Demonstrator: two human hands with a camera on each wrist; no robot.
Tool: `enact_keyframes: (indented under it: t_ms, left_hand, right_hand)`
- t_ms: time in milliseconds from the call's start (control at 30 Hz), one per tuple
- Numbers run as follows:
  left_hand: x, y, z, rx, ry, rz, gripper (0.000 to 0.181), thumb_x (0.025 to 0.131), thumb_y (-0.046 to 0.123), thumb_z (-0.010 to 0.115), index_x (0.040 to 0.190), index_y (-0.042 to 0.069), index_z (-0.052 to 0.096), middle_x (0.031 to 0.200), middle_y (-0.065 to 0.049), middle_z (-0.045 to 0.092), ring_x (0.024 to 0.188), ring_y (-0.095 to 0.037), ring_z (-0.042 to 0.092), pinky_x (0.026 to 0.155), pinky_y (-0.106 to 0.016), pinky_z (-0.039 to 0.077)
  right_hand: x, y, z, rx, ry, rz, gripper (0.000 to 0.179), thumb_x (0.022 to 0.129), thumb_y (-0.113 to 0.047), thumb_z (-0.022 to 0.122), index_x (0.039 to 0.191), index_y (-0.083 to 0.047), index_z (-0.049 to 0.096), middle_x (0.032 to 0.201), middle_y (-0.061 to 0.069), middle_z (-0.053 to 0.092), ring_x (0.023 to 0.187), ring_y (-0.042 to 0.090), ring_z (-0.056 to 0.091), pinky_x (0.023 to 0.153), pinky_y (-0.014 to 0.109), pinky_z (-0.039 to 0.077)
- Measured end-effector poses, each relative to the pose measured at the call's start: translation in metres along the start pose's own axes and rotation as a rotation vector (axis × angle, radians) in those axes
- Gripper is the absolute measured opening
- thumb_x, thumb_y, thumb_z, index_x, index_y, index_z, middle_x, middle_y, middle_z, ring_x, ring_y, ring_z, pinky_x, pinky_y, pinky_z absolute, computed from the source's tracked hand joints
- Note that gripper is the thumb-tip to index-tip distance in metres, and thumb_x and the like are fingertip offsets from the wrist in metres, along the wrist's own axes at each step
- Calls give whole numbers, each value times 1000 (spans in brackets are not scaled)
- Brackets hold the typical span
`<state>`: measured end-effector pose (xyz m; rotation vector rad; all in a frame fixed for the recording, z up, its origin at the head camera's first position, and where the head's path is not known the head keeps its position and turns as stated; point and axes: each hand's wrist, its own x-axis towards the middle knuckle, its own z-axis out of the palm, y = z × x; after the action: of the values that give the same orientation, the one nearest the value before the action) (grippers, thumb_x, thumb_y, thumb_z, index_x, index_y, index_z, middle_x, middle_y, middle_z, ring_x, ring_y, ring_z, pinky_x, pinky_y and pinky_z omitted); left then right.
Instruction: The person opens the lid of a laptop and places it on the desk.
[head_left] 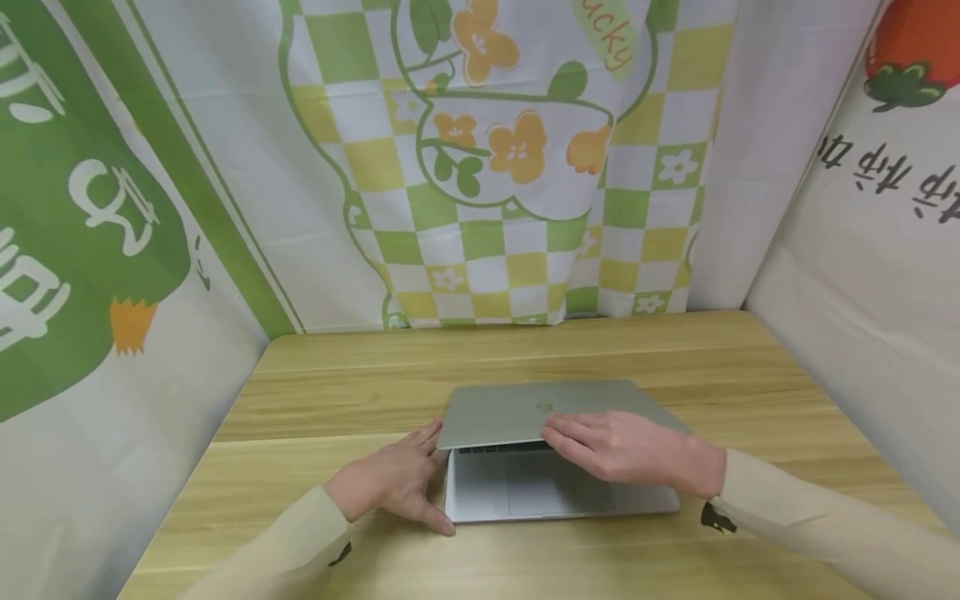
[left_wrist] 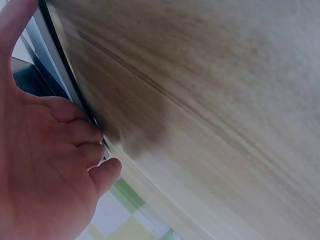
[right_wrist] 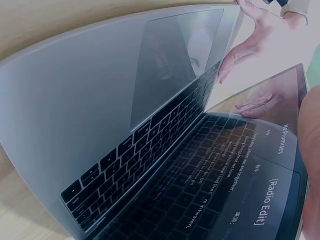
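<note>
A silver laptop sits on the wooden table, its lid (head_left: 487,408) tilted low over the base (head_left: 480,487). The right hand (head_left: 622,446) lies across the lid's front edge with straight fingers on the outer face; its thumb is hidden. Beside the base's left side is the left hand (head_left: 393,475), thumb by the front corner and the other fingers toward the lid's rear. The left wrist view has that hand's palm (left_wrist: 50,165) facing the camera, fingertips at the laptop's edge. In the right wrist view, black keys (right_wrist: 120,165) face a lit screen (right_wrist: 270,165) showing song lyrics.
The wood-grain table (head_left: 337,383) extends around the laptop. A checked fabric curtain (head_left: 480,250) hangs behind it, with printed cloth walls on the left (head_left: 202,392) and right (head_left: 862,292). Both forearms wear light sleeves (head_left: 810,508).
</note>
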<state>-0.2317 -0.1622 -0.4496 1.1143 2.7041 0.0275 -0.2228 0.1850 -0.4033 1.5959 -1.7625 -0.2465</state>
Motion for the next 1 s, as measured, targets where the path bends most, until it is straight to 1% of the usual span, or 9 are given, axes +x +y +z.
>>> enact_keyframes:
  t_ms: [133,400,567,700,833,1000]
  left_hand:
    - [1,0,0,4,-3,-7,124,68,78,67,155,3,23,160,-21,26,149,-44,19,120,-51,27]
    - [2,1,-3,8,-18,-34,126,66,79,68,154,2,24,159,-19,30,149,-43,20,121,-49,27]
    - [3,4,-4,19,-37,-46,126,65,80,68,153,1,27,156,-17,37,150,-42,19,121,-46,27]
    - [4,5,-5,28,-48,-58,125,64,80,69,152,0,30,153,-16,42,150,-40,20,121,-45,27]
    - [5,7,-6,40,-61,-77,125,64,80,69,152,0,31,153,-16,42,150,-38,19,122,-43,27]
    - [6,9,-8,66,-82,-87,126,64,82,67,150,-2,32,153,-19,41,151,-37,19,121,-42,27]
  right_hand:
    - [1,1,-1,20,-17,14,40,105,3,25,120,5,61,114,17,71,103,23,71,82,30,60]
    - [2,4,-1,52,12,31,40,106,1,24,120,6,61,113,17,71,102,22,71,81,30,60]
    - [1,5,-1,61,23,30,40,106,1,24,120,6,61,113,17,71,102,22,71,81,30,60]
    - [0,5,-2,78,9,49,41,106,0,23,121,5,60,114,16,71,102,22,71,80,30,60]
    - [0,5,-1,87,-14,73,42,107,-1,21,122,3,60,114,15,70,103,21,71,80,28,60]
    - [0,6,-1,82,-14,82,43,107,-2,20,123,2,60,114,14,70,101,20,71,77,27,60]
